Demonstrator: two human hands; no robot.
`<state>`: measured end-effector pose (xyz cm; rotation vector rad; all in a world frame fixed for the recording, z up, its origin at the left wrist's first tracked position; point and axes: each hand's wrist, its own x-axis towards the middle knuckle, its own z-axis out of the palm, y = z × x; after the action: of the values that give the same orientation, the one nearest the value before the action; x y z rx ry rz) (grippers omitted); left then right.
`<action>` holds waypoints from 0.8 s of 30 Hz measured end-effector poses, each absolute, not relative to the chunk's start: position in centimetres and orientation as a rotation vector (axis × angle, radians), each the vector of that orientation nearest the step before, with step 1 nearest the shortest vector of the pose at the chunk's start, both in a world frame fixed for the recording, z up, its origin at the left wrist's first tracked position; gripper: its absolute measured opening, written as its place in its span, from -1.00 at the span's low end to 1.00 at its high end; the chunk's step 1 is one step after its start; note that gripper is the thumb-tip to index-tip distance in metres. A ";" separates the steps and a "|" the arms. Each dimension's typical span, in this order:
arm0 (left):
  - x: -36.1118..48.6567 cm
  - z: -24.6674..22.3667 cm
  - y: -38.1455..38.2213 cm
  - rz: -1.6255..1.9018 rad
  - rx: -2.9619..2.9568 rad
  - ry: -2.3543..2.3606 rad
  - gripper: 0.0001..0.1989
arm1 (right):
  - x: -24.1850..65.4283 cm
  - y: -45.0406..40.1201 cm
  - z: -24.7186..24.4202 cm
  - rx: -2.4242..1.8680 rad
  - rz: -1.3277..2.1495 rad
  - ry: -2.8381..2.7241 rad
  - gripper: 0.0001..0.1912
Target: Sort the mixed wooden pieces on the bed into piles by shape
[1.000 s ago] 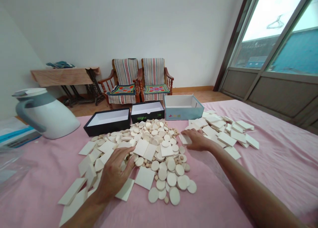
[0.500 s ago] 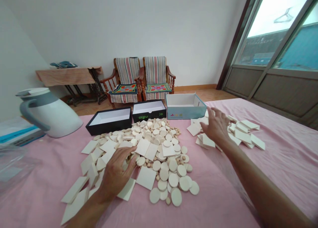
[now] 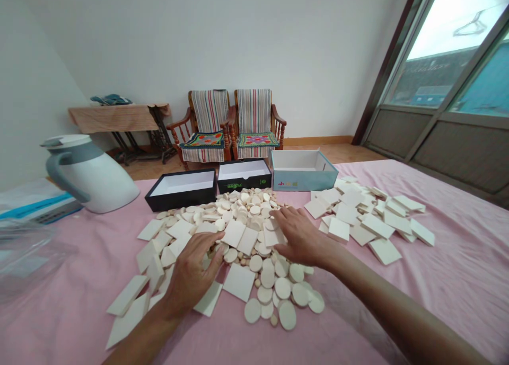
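Observation:
A large heap of pale wooden pieces covers the middle of the bed. In it, round discs, small beads and square tiles are mixed. My left hand rests at the heap's left side, thumb and fingers apart, fingertips beside a square tile. My right hand reaches over the heap's right side. Its fingers and thumb are spread about the right edge of another square tile, which has a disc on top; a firm hold does not show. Further right lies a separate pile of square tiles.
Behind the heap stand a black box, a second black box and a light blue box, all with open tops. A white and grey jug leans at left, near clear plastic. Pink cloth covers the bed.
My right hand has moved left from the separate tile pile to the heap, and more tiles show in that pile. My left hand stays in place. The view has shifted slightly.

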<state>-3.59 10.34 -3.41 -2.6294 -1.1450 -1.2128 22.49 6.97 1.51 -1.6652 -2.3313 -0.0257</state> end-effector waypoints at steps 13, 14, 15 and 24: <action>-3.8 -4.1 10.6 -1.205 -2.645 -1.107 -0.77 | 36.1 8.5 0.9 -2.395 -0.527 -1.632 -0.58; -3.8 -4.1 10.6 -1.206 -2.645 -1.106 -0.77 | 37.1 8.5 0.7 -2.412 -0.566 -1.552 -0.55; -3.8 -4.1 10.7 -1.204 -2.646 -1.107 -0.77 | 37.7 8.4 0.4 -2.397 -0.590 -1.514 -0.53; -3.5 -3.9 10.6 -1.191 -2.638 -1.097 -0.77 | 34.2 7.5 -4.9 -1.763 -0.332 -2.329 -0.58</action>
<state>-3.54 10.61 -3.94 -2.6383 -1.0968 -1.1906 34.23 7.54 -4.92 -1.7629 -2.3291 -0.3316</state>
